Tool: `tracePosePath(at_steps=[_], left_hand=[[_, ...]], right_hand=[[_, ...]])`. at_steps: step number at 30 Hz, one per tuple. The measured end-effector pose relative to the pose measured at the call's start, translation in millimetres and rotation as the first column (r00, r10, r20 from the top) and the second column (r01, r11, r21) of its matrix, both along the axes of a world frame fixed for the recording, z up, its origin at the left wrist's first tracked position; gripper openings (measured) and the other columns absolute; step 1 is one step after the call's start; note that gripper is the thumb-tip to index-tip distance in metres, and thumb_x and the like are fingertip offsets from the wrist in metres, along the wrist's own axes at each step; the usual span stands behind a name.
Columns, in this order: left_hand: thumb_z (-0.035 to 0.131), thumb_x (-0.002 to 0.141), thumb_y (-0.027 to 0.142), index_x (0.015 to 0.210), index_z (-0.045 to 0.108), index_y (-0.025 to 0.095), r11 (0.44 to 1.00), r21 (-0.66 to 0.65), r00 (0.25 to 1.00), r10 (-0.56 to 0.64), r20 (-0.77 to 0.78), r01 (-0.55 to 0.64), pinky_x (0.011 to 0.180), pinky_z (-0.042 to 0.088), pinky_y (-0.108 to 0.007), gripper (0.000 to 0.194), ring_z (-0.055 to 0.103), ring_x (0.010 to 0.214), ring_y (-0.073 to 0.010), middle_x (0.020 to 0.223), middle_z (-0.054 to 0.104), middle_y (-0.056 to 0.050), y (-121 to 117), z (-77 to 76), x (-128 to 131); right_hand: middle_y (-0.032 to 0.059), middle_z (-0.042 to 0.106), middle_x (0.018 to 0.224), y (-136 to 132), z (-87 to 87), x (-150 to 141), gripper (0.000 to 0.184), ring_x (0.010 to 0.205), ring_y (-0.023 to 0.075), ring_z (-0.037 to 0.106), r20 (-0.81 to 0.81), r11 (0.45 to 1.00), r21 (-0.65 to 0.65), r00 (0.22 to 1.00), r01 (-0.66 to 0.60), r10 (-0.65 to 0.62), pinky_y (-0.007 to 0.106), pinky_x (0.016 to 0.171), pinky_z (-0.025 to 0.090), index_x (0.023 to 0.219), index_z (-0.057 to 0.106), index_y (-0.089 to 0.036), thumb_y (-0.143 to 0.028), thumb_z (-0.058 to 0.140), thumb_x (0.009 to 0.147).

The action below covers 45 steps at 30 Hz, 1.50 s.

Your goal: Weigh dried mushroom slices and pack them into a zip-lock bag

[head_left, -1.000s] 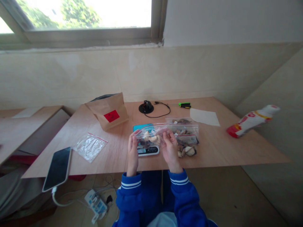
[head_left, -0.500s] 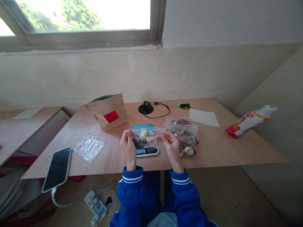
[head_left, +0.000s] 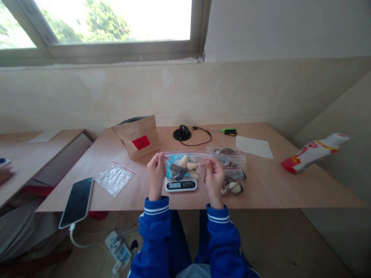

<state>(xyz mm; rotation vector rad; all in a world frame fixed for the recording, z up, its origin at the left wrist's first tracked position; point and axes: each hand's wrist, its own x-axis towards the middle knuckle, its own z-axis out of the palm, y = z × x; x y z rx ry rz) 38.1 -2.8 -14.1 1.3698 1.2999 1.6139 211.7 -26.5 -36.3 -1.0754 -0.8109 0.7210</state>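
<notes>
Between my hands hangs a clear zip bag (head_left: 191,166) with pale and dark stone-like pieces inside. My left hand (head_left: 155,172) pinches its left upper corner. Fingers of my right hand (head_left: 213,175) are closed on the bag's right side near the top. Behind and below the bag lies a digital scale (head_left: 181,185), white with a blue top partly covered by the bag; its display is lit but too small to read. Right of my right hand, several filled zip bags (head_left: 234,187) overlap on the table.
A flat clear zip bag (head_left: 114,178), a phone (head_left: 75,202) on a cable and a brown paper pouch (head_left: 139,135) are at left. Farther back lie a black round-based device (head_left: 182,133), screwdrivers (head_left: 229,131) and paper (head_left: 254,147). A bottle (head_left: 314,152) stands at right. Another person's hand (head_left: 4,173) shows at far left.
The bag is stretched flatter and more upright between my hands, with its dark and pale pieces spread out. My view has shifted slightly left. Another person's hand has appeared at the left edge.
</notes>
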Motion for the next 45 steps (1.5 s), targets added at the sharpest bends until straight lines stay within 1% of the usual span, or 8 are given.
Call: tracePosePath(at_steps=[4,7,13,19,24,28,37,45], left_hand=[[0.059,0.085,0.05,0.093,0.065,0.02,0.993,-0.039,0.989,-0.105,0.108,0.11,0.065,0.047,-0.019,0.032,0.06,0.072,-0.01,0.081,0.063,0.0,-4.2,-11.3,-1.3],[0.06,0.08,0.058,0.111,0.061,0.021,0.969,-0.176,0.961,-0.126,0.248,0.173,0.085,0.051,-0.029,0.049,0.062,0.101,-0.0182,0.115,0.063,-0.008,-11.0,-25.4,8.9],[0.055,0.077,0.069,0.097,0.062,0.015,0.864,-0.31,0.872,-0.247,0.422,0.396,0.056,0.049,-0.026,0.058,0.064,0.064,-0.0161,0.08,0.068,-0.007,-25.6,-41.6,34.6],[0.053,0.082,0.064,0.066,0.053,0.017,0.967,-0.202,0.967,-0.108,0.231,0.156,0.045,0.035,-0.02,0.049,0.045,0.043,-0.0084,0.046,0.048,0.004,-31.8,-40.5,26.7],[0.049,0.089,0.055,0.08,0.063,0.018,0.993,-0.076,0.994,0.082,-0.068,-0.087,0.052,0.041,-0.021,0.04,0.054,0.053,-0.0113,0.058,0.059,0.001,-32.0,-36.1,13.8],[0.047,0.091,0.049,0.093,0.068,0.02,0.998,-0.016,0.98,0.057,-0.193,-0.061,0.068,0.048,-0.024,0.035,0.065,0.075,-0.0155,0.082,0.071,-0.003,-31.4,-36.4,9.8],[0.055,0.088,0.046,0.118,0.06,0.024,0.993,-0.073,0.987,-0.084,0.138,0.095,0.087,0.05,-0.03,0.038,0.064,0.105,-0.0198,0.117,0.067,-0.006,-33.6,-29.5,21.8],[0.055,0.088,0.049,0.097,0.066,0.019,0.997,-0.068,0.983,0.045,0.176,-0.034,0.066,0.046,-0.021,0.033,0.062,0.072,-0.0118,0.077,0.067,-0.001,-32.4,-23.0,26.7]], right_hand=[[-0.0107,0.049,0.044,-2.8,-5.9,0.1,0.036,0.026,0.0053,0.036,-0.143,0.997,0.043,0.988,0.06,-0.053,0.017,0.027,0.022,0.086,0.053,-0.02,-0.054,0.062,0.081],[-0.0135,0.041,0.035,-4.0,-4.6,-4.1,0.036,0.024,0.0059,0.034,-0.196,0.998,0.063,0.981,0.014,-0.001,0.016,0.028,0.021,0.085,0.051,-0.021,-0.055,0.061,0.082],[-0.0143,0.041,0.035,-7.0,-2.6,-14.5,0.041,0.023,0.0052,0.032,-0.234,0.998,0.054,0.971,-0.041,0.052,0.015,0.026,0.021,0.084,0.049,-0.021,-0.06,0.062,0.079],[-0.007,0.059,0.054,-9.8,-7.7,-3.4,0.038,0.027,0.0047,0.041,-0.049,0.997,-0.007,0.996,-0.079,0.079,0.016,0.026,0.026,0.086,0.055,-0.019,-0.056,0.063,0.079],[0.0004,0.068,0.069,-6.6,-16.5,5.8,0.036,0.036,0.0073,0.049,0.051,0.997,-0.048,0.997,-0.052,0.055,0.02,0.034,0.037,0.089,0.061,-0.017,-0.052,0.064,0.08],[0.0082,0.073,0.086,-3.2,-15.7,12.7,0.042,0.074,0.0186,0.067,0.111,0.996,-0.07,0.992,0.062,-0.054,0.029,0.066,0.054,0.091,0.065,-0.015,-0.053,0.067,0.075],[0.0083,0.073,0.085,-6.7,-4.6,14.2,0.043,0.08,0.022,0.068,0.09,0.994,-0.092,0.995,0.055,-0.047,0.035,0.075,0.053,0.093,0.066,-0.014,-0.054,0.066,0.076],[-0.0025,0.06,0.054,-9.4,0.7,7.6,0.038,0.05,0.0145,0.057,0.061,0.994,-0.07,0.994,-0.083,0.087,0.026,0.052,0.047,0.085,0.062,-0.017,-0.053,0.069,0.074]])
